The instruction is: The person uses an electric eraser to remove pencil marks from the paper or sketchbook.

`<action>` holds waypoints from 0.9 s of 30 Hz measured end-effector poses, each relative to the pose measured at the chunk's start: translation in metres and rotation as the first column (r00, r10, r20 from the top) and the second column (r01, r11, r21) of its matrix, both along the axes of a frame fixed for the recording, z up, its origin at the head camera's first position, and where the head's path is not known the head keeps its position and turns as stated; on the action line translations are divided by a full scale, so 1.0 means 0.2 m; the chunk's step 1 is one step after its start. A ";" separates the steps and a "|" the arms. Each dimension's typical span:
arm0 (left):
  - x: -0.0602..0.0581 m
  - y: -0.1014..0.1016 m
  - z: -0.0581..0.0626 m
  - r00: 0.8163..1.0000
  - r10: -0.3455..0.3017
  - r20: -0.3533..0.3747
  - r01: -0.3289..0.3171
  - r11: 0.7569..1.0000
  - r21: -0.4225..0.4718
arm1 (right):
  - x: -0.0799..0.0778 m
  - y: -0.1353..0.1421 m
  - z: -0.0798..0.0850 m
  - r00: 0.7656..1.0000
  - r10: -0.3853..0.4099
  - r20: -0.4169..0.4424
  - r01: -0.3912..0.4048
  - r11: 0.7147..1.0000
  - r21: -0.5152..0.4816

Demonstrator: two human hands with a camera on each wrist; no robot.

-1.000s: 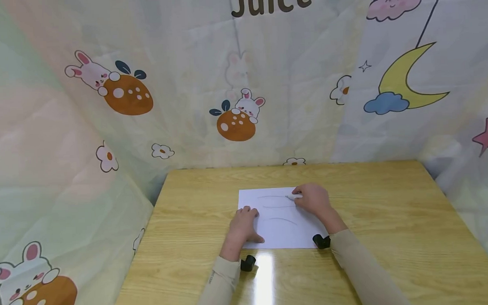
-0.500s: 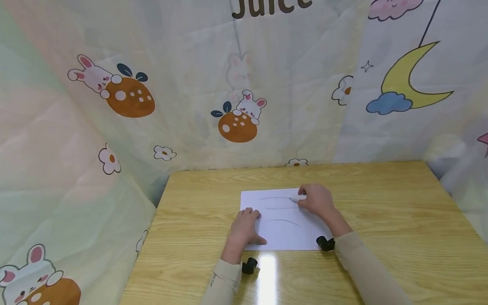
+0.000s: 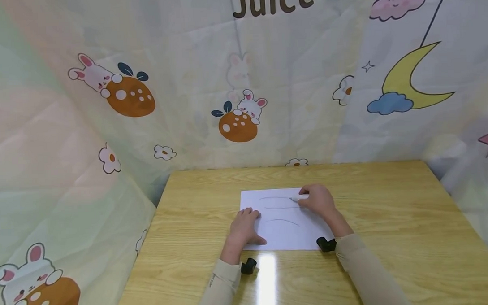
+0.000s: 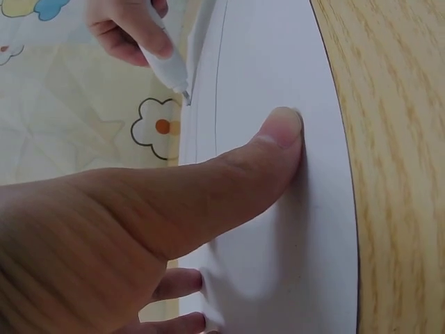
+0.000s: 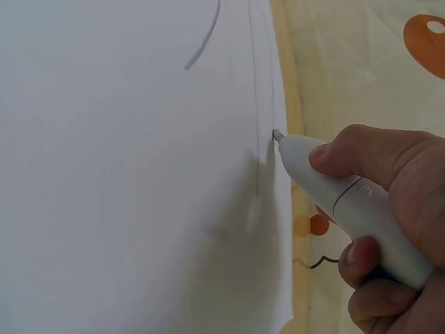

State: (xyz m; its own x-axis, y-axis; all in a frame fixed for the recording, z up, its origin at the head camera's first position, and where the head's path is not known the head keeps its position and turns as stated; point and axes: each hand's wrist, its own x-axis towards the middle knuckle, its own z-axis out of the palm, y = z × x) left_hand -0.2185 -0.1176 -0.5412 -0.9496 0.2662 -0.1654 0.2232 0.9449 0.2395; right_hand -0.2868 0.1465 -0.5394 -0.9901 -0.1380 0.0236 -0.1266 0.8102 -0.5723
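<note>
A white sheet of paper (image 3: 279, 236) lies on the wooden table with several thin grey lines drawn across it. My left hand (image 3: 243, 226) rests on the sheet's left side, fingers spread and thumb extended, as the left wrist view also shows. My right hand (image 3: 319, 201) is at the top right of the sheet. It grips a thick white pen-shaped tool (image 5: 348, 191) between thumb and fingers. The tool's small grey tip is right at the line (image 5: 273, 90) nearest the sheet's far edge. A darker curved stroke (image 5: 205, 42) lies further in on the paper.
The wooden table (image 3: 198, 217) stretches out around the sheet, with a bright light reflection (image 3: 266, 277) in front. Small black devices, one (image 3: 249, 266) at the left wrist and another (image 3: 325, 244) at the right, are near the sleeves. A printed curtain (image 3: 177, 83) hangs behind the table.
My right hand with the white pen-shaped tool has shifted very slightly to the right along the top line. The left hand stays put on the sheet; the head view has moved a little.
</note>
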 end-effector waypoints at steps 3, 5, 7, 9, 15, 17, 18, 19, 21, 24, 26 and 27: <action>0.01 0.00 0.00 1.000 0.000 -0.005 0.000 1.000 -0.002 | 0.01 0.00 0.00 1.000 0.013 -0.006 -0.013 0.999 0.039; 0.01 0.00 -0.01 1.000 -0.004 -0.014 0.004 1.000 -0.003 | 0.01 0.01 -0.01 1.000 0.011 -0.003 -0.011 0.999 0.054; 0.01 0.01 -0.01 1.000 -0.010 -0.013 0.010 1.000 0.005 | 0.02 0.01 -0.01 1.000 0.002 0.002 -0.002 0.998 0.059; 0.02 0.01 -0.02 1.000 -0.018 -0.010 0.018 1.000 0.004 | 0.02 0.02 -0.02 1.000 -0.010 0.011 0.009 0.999 0.052; 0.02 0.01 -0.01 1.000 -0.009 -0.019 0.009 1.000 -0.007 | 0.02 0.03 -0.01 0.999 -0.023 0.022 0.023 1.000 -0.003; 0.02 0.00 0.00 1.000 -0.009 -0.024 0.009 1.000 -0.009 | 0.02 0.03 -0.01 0.999 -0.027 0.022 0.027 1.000 -0.010; 0.02 0.00 0.00 1.000 -0.010 -0.022 0.010 1.000 -0.010 | 0.02 0.02 0.00 0.999 -0.026 0.024 0.027 1.000 -0.006; 0.02 0.00 0.00 1.000 -0.011 -0.020 0.010 1.000 -0.010 | 0.02 0.02 0.00 0.999 -0.026 0.026 0.026 1.000 -0.004; 0.02 0.00 0.00 1.000 -0.009 -0.018 0.009 1.000 -0.009 | 0.02 0.01 0.00 0.999 -0.025 0.029 0.025 1.000 -0.010; 0.01 0.00 -0.01 1.000 -0.007 -0.020 0.006 1.000 -0.005 | 0.02 0.01 0.00 0.999 -0.041 0.027 0.042 0.999 -0.025; 0.01 0.00 -0.01 1.000 -0.007 -0.021 0.007 1.000 -0.004 | 0.02 0.01 0.00 0.999 -0.043 0.026 0.045 0.998 -0.044; 0.01 0.00 -0.01 1.000 -0.010 -0.023 0.010 1.000 -0.005 | 0.02 0.01 0.00 0.998 -0.048 0.030 0.049 0.998 -0.050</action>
State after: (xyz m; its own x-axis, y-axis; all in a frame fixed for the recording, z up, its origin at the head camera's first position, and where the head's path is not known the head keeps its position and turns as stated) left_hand -0.2164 -0.1178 -0.5435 -0.9505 0.2751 -0.1447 0.2382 0.9437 0.2294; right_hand -0.2835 0.1491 -0.5396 -0.9960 -0.0891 0.0006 -0.0707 0.7850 -0.6154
